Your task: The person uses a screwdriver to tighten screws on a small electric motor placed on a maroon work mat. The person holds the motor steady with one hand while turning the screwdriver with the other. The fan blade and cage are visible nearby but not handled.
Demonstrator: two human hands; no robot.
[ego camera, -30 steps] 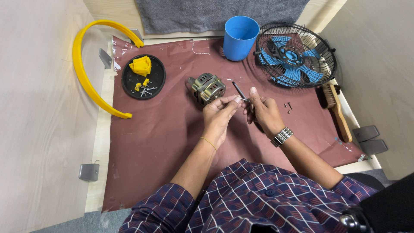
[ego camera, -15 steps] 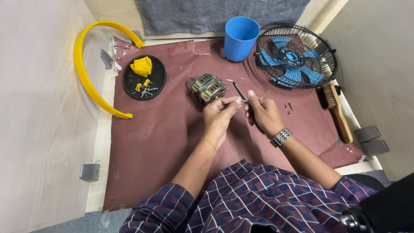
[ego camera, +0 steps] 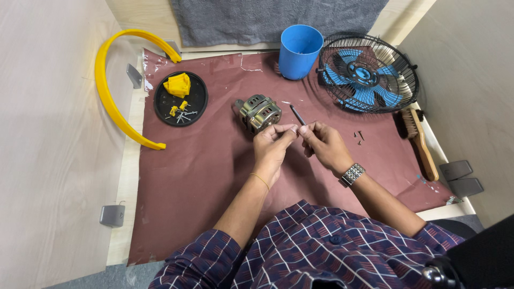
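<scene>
1. Two hands are seen: a left hand (ego camera: 272, 147) and a right hand (ego camera: 325, 145).
2. One thin dark tool (ego camera: 297, 115) is counted.
3. One motor (ego camera: 259, 113) is counted.
4. One blue cup (ego camera: 300, 51) is counted.
5. One caged fan (ego camera: 367, 73) is counted.
6. One brush (ego camera: 419, 140) is counted.
7. One yellow curved strip (ego camera: 115, 85) is counted.
8. One black dish (ego camera: 181, 99) is counted; the small parts in it cannot be counted.
9. One grey cloth (ego camera: 273, 18) is counted.
10. One brown mat (ego camera: 214, 176) is counted.
</scene>
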